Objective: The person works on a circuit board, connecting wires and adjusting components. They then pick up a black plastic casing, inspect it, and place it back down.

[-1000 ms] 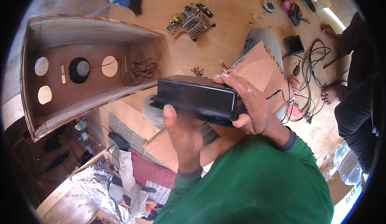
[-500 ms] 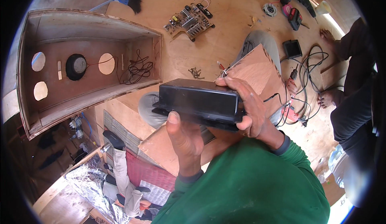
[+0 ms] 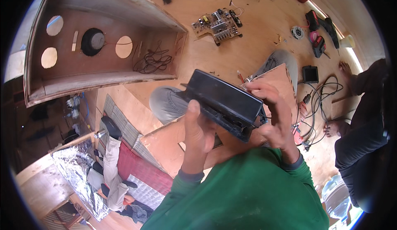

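Note:
A black plastic housing (image 3: 223, 100), long and box-shaped, is tilted in front of me with its right end lower. My left hand (image 3: 198, 133) holds it from below, thumb up against its near left side and the other fingers partly hidden beneath. Around its right end, my right hand (image 3: 278, 116) curves with thumb and fingers apart. A gap shows between that palm and the housing, though I cannot tell whether a fingertip touches. Under both hands a wooden panel (image 3: 163, 147) with a cut-out lies across my lap.
At left stands an open wooden cabinet (image 3: 105, 87) with round holes, a speaker (image 3: 93, 42) and coiled wire. A circuit board (image 3: 217, 25) lies ahead. Cordless drills (image 3: 328, 31), a black adapter (image 3: 310, 74) and tangled cables (image 3: 320, 97) are at right, near another person's feet (image 3: 337, 128).
The housing has turned clockwise, its right end dropping toward me. My right hand has loosened from that end and moved slightly right. The whole view has shifted, too.

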Motion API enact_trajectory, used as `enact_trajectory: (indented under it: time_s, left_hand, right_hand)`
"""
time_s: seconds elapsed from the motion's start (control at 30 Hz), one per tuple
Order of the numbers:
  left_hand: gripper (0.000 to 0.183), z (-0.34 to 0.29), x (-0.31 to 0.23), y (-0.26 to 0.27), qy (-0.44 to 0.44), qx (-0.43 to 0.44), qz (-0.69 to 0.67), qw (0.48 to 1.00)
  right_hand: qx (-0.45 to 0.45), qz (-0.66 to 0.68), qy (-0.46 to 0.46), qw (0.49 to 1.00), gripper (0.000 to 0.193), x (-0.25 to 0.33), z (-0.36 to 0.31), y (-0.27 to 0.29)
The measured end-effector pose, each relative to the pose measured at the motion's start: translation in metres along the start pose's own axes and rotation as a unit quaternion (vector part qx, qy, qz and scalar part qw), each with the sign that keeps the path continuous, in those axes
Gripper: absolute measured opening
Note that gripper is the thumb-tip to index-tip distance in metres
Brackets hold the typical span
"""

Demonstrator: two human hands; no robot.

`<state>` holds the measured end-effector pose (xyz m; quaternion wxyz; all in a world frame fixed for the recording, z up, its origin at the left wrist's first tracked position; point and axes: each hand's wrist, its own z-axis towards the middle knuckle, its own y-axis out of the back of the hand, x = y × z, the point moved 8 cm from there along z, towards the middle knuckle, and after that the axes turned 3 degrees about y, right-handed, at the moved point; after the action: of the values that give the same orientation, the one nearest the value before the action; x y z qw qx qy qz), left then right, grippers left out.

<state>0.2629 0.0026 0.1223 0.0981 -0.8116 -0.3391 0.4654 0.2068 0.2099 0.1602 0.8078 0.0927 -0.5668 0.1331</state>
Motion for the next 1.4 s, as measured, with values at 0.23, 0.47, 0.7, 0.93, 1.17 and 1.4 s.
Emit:
enact_trajectory:
  time_s: [0.23,0.47,0.7,0.93,1.17,1.4]
  left_hand:
    - [0.121,0.0,0.003,-0.018,-0.021,0.152,0.118,0.981]
    - [0.131,-0.005,-0.019,-0.025,-0.073,0.202,0.16,0.964]
    - [0.142,-0.022,-0.027,-0.027,-0.072,0.219,0.192,0.954]
    - [0.146,-0.031,-0.031,-0.026,-0.135,0.253,0.237,0.928]
    - [0.151,-0.028,-0.029,-0.018,-0.11,0.238,0.217,0.94]
    - [0.128,-0.008,-0.009,-0.001,-0.041,0.19,0.115,0.974]
  right_hand:
    - [0.082,0.182,-0.276,0.94,0.075,-0.018,0.004,-0.012]
    - [0.031,0.152,-0.201,0.967,0.073,0.001,0.002,-0.014]
    - [0.024,0.148,-0.122,0.981,0.084,0.009,-0.014,-0.009]
    - [0.025,0.132,-0.113,0.985,0.095,0.016,-0.03,-0.008]
    - [0.018,0.088,-0.1,0.991,0.09,0.028,-0.03,-0.021]
    - [0.025,0.136,-0.269,0.953,0.066,0.014,-0.012,-0.032]
